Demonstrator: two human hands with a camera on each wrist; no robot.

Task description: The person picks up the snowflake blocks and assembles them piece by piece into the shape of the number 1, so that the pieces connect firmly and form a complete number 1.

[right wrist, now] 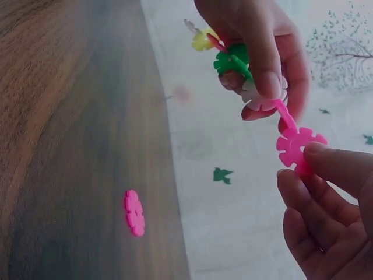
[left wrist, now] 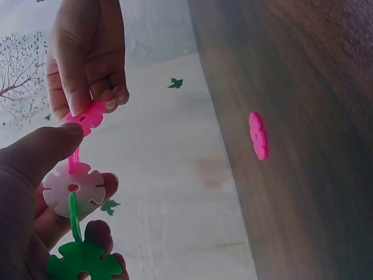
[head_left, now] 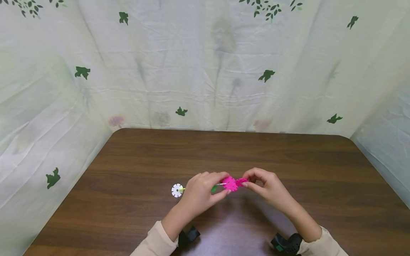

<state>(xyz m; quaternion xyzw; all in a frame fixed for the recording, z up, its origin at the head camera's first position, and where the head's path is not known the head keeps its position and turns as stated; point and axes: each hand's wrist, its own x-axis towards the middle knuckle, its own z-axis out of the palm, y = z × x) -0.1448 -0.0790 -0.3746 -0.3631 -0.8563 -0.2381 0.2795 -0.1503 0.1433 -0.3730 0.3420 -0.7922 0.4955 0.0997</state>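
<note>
A chain of notched plastic discs runs between the two hands. The left hand (head_left: 200, 190) grips it near a white disc (left wrist: 57, 189), with a green disc (left wrist: 84, 262) by its lower fingers. Beyond that hand, a yellow disc (right wrist: 202, 40) and an end white disc (head_left: 177, 190) stick out to the left. A pink disc (head_left: 230, 184) joins the white one, and at the right end a second pink disc (right wrist: 294, 146) is pinched between thumb and fingers of the right hand (head_left: 264, 183). The chain is held above the table.
One loose pink disc (left wrist: 257, 137) lies on the brown wooden table (head_left: 134, 156), visible in both wrist views. Printed white cloth (head_left: 198, 57) hangs behind the table's far edge and along its sides. Dark wrist devices (head_left: 288, 243) sit at both cuffs.
</note>
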